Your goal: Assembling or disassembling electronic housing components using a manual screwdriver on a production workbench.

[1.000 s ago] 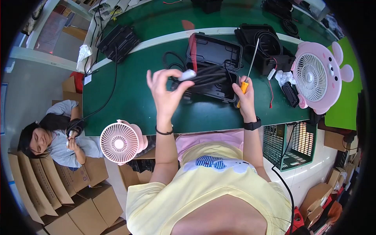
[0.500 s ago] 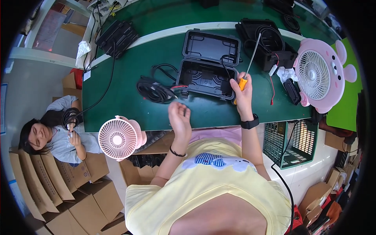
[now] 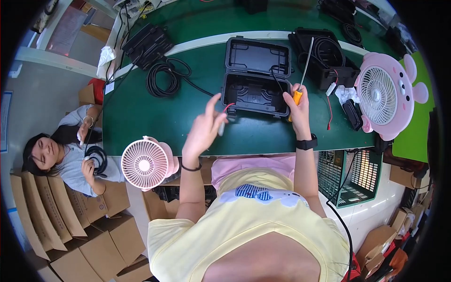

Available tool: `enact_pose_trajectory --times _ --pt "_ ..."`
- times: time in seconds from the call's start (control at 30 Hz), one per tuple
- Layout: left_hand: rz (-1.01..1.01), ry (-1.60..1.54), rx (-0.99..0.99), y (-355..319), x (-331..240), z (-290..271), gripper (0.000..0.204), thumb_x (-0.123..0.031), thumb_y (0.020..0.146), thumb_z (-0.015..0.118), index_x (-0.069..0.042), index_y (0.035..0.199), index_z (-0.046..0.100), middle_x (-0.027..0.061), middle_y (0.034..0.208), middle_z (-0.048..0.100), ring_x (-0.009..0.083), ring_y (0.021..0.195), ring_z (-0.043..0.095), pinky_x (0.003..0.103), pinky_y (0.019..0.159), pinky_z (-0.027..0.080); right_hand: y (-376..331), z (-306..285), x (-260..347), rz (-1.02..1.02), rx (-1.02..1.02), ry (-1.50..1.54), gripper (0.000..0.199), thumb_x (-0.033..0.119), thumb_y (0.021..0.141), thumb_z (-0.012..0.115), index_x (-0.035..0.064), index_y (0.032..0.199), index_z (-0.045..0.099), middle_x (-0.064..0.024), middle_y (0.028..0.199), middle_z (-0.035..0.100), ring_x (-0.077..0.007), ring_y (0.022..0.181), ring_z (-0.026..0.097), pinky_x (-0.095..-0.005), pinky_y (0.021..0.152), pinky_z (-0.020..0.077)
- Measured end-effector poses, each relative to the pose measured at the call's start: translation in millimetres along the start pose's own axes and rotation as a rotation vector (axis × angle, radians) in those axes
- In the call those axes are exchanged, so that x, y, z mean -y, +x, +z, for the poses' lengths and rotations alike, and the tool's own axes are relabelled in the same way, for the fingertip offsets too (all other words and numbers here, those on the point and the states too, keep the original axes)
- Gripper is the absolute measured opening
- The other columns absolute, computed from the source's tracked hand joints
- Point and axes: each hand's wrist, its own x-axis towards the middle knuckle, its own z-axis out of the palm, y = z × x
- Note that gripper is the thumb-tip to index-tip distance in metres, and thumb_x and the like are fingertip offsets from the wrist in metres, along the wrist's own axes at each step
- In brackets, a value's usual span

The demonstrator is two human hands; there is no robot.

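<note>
An open black plastic box [image 3: 256, 96], its lid [image 3: 258, 56] tipped back, lies on the green table. My right hand [image 3: 300, 109] wraps round the yellow handle of a screwdriver [image 3: 298, 96], its long shaft pointing up and away; the thumb is at the box's right edge. Just left of the box's front corner is my left hand [image 3: 203, 127], fingers apart and index finger stretched out. A red wire end [image 3: 229, 106] shows beside its fingertips; a small pale shape below them is too blurred to name. A coiled black cable [image 3: 164, 81] runs toward the box's left side.
Another black box [image 3: 336, 70] with coiled cable stands to the right, near a pink animal-faced fan [image 3: 380, 96]. A smaller pink fan [image 3: 144, 164] is at the near left edge. A seated person [image 3: 70, 150] at left handles a cable. A third black box [image 3: 148, 44] lies far left.
The black cable coil has shifted left and away from the box. My left hand has moved left and farther up over the table, its index finger now extended. My right hand still grips the screwdriver.
</note>
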Motion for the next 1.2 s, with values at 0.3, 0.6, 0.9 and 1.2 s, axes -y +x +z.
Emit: enact_pose_trajectory --times 0.3,0.6,0.9,1.2 --pt "0.401 -0.679 0.088 1 -20 12 0.060 -0.003 0.100 0.051 0.000 0.156 0.030 0.0173 0.159 0.036 0.0310 0.137 0.048 0.041 0.106 0.046 3 -5 3 -0.035 0.043 -0.061 0.026 0.001 0.092 0.068 0.0116 0.103 0.047 0.0032 0.099 0.043 -0.0056 0.083 0.041 -0.0195 0.076 0.0378" --pt "0.441 0.298 -0.654 56 -43 27 0.022 -0.016 0.087 0.078 -0.002 0.082 0.062 0.0099 0.073 0.060 0.0244 0.058 0.057 0.036 0.054 0.045 4 -13 2 -0.002 0.099 -0.096 0.026 0.002 0.093 0.068 0.0104 0.107 0.048 0.0020 0.100 0.043 -0.0059 0.085 0.043 -0.0197 0.076 0.0388" --pt "0.187 -0.270 -0.516 75 -38 14 0.013 -0.010 0.092 0.073 0.000 0.097 0.066 0.0089 0.095 0.065 0.0137 0.064 0.067 0.023 0.060 0.055 0 -4 12 0.033 0.091 -0.099 0.023 0.002 0.094 0.066 0.0118 0.103 0.047 0.0038 0.096 0.041 -0.0048 0.083 0.041 -0.0186 0.074 0.0354" --pt "0.634 0.170 0.026 52 -38 8 0.022 -0.016 0.087 0.075 -0.012 0.108 0.074 0.0110 0.116 0.061 0.0260 0.097 0.062 0.036 0.084 0.052 2 -7 8 0.005 0.069 -0.123 0.023 0.004 0.094 0.066 0.0119 0.103 0.047 0.0046 0.094 0.042 -0.0048 0.082 0.040 -0.0188 0.074 0.0352"
